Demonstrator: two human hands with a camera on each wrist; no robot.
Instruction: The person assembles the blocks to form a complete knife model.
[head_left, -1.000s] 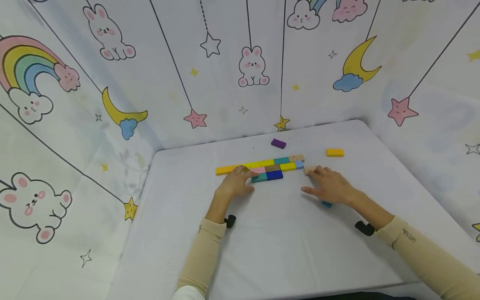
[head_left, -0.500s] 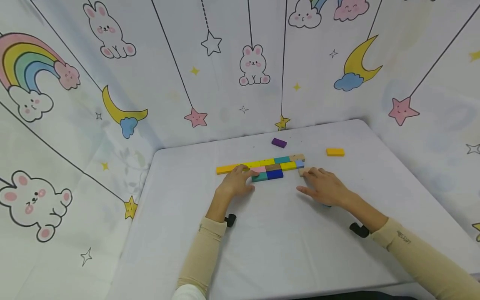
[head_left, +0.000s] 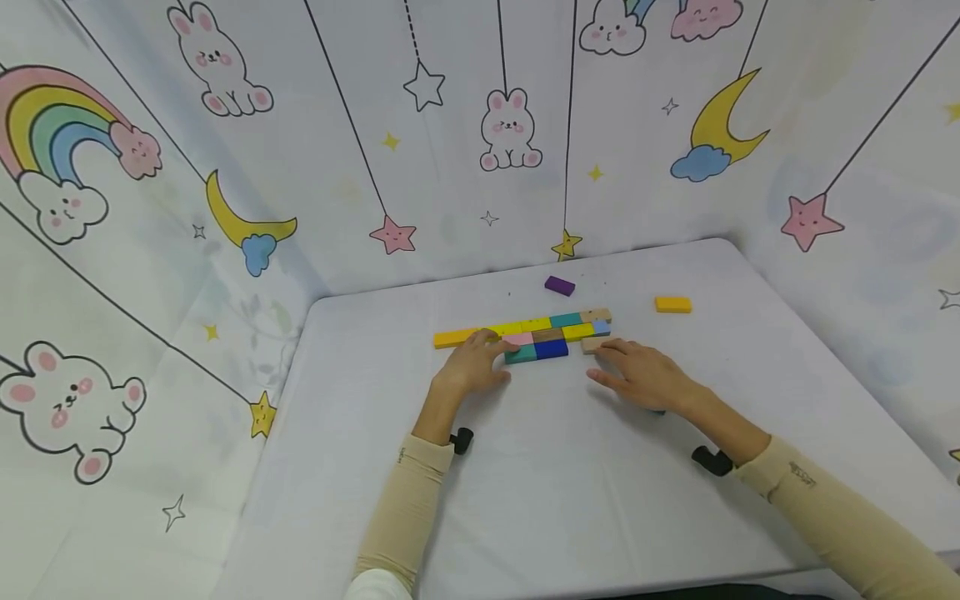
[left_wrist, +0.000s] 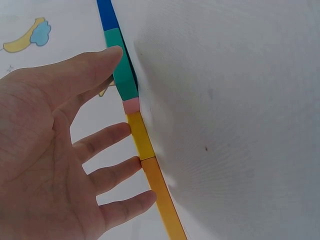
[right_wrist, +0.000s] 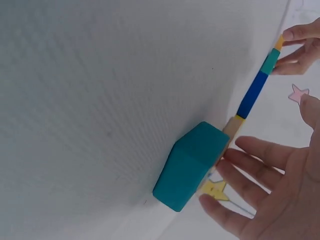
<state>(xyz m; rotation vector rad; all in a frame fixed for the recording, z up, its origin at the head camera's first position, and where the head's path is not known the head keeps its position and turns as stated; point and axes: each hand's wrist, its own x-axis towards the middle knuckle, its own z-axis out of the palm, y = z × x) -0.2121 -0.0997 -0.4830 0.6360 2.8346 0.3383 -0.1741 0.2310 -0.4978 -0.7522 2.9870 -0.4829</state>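
Observation:
Flat coloured blocks lie in stepped rows on the white table. My left hand (head_left: 471,365) rests at their left part, fingers extended; in the left wrist view its thumb touches the teal block (left_wrist: 121,65), and other fingertips reach the yellow block (left_wrist: 141,135) and orange block (left_wrist: 162,197). My right hand (head_left: 648,375) touches a light wood block (head_left: 592,344) with its fingertips, thumb apart. A small gap separates that block from the dark blue block (head_left: 551,349) ending the front row. Another teal block (right_wrist: 192,165) lies beside the right hand, mostly hidden in the head view.
Behind the rows lies a purple block (head_left: 560,286). A yellow-orange block (head_left: 672,305) sits at the back right. The table (head_left: 525,483) has a white cloth, and a patterned curtain (head_left: 442,183) stands behind its far edge.
My right hand has slid left, moving the light wood block towards the dark blue one. The left hand has stayed in place on the rows.

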